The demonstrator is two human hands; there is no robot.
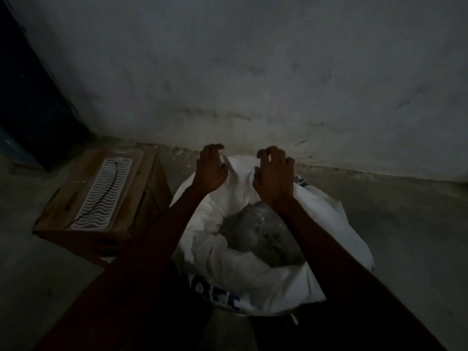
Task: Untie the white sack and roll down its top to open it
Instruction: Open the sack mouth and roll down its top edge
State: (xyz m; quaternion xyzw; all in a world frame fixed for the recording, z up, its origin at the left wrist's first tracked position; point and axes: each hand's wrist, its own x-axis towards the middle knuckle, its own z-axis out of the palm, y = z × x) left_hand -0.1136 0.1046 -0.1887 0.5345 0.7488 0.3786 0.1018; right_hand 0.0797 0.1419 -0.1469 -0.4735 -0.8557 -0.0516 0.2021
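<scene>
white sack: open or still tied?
Open. The white sack has its mouth spread wide, with a grey plastic-wrapped bundle showing inside. Both hands, left hand and right hand, are at its far rim.

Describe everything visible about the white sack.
The white sack stands on the floor near the wall, beside a cardboard box. It looks like thin, crumpled fabric or plastic, with blue print low on its near side. Its mouth is open, the near rim bunched down around a grey, clear-wrapped bundle inside. The left hand and right hand are at its raised far edge, fingers curled; grip unclear.
</scene>
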